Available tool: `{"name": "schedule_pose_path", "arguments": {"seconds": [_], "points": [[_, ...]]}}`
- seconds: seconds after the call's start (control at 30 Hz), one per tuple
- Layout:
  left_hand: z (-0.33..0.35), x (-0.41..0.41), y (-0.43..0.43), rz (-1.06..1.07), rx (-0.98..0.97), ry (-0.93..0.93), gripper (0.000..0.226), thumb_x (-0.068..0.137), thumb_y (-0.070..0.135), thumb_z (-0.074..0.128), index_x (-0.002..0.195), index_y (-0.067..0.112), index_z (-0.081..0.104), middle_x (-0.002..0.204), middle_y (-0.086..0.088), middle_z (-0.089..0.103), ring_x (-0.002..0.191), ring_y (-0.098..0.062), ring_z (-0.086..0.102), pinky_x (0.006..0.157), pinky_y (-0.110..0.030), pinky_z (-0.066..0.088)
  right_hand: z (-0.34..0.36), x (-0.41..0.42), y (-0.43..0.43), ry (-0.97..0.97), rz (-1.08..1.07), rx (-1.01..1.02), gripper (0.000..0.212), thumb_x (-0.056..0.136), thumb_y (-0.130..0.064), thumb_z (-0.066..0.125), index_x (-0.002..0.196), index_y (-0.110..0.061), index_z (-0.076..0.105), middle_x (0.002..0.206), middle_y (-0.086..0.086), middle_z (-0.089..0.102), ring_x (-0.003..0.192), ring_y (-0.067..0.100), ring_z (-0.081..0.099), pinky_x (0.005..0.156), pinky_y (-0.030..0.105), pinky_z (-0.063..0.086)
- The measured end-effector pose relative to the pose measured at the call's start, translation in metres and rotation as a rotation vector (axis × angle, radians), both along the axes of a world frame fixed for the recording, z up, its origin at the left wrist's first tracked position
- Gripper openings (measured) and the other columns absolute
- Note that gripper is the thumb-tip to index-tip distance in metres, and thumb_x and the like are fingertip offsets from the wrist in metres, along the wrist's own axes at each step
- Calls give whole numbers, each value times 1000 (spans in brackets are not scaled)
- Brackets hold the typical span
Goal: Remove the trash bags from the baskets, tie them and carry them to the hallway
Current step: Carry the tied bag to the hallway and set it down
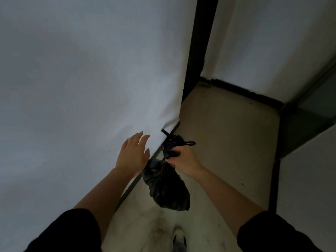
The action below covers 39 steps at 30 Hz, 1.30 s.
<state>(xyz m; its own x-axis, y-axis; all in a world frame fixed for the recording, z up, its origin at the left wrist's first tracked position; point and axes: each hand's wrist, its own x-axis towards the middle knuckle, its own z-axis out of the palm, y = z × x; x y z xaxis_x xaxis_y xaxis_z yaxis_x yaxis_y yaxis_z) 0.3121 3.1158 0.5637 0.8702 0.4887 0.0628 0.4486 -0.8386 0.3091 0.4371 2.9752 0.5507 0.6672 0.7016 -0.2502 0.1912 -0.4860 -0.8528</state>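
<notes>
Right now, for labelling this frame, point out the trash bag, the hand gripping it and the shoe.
trash bag (167,190), head view, its bulging body.
right hand (183,160), head view, back of hand.
shoe (179,240), head view, its top.

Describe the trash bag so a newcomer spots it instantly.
Follow the big white wall on the left down to its dark baseboard. Beside it, the right hand grips a black trash bag by its knotted top. Nothing else hangs crumpled above the floor.

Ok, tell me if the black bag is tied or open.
Tied: trash bag knotted at the neck, ends poking above the right hand.
</notes>
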Motion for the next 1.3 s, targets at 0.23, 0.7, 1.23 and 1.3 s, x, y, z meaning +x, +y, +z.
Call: {"name": "schedule_pose_path", "arguments": {"seconds": [0.23, 0.7, 1.23, 1.3], "points": [[-55, 77, 74, -79, 170, 83, 53, 101, 33, 35, 150, 19, 23, 160, -6, 16, 149, -21, 6, 119, -35, -2, -80, 80, 60, 78, 42, -95, 22, 75, -9, 65, 62, -11, 47, 61, 14, 46, 58, 18, 45, 58, 28, 31], [-197, 172, 213, -389, 615, 289, 47, 91, 27, 54, 132, 4, 54, 148, -19, 37, 142, -33, 28, 117, -42, 4, -301, 166, 150, 167, -259, -250, 30, 79, -13, 62, 64, 9, 48, 65, 33, 55, 53, 37, 48, 54, 28, 30], [-252, 186, 231, -460, 907, 218, 47, 94, 11, 28, 132, -2, 52, 146, -29, 36, 137, -41, 34, 117, -49, 18, -367, 192, 220, 206, -384, -336, 31, 88, -10, 59, 61, -5, 43, 57, 12, 43, 49, 21, 35, 45, 27, 23], [-255, 186, 231, -456, 913, 214, 47, 95, 10, 26, 132, -3, 52, 146, -29, 37, 137, -41, 35, 116, -49, 18, -376, 192, 223, 215, -353, -368, 35, 91, -10, 57, 60, -7, 40, 53, 6, 38, 46, 17, 33, 41, 23, 23]]}}
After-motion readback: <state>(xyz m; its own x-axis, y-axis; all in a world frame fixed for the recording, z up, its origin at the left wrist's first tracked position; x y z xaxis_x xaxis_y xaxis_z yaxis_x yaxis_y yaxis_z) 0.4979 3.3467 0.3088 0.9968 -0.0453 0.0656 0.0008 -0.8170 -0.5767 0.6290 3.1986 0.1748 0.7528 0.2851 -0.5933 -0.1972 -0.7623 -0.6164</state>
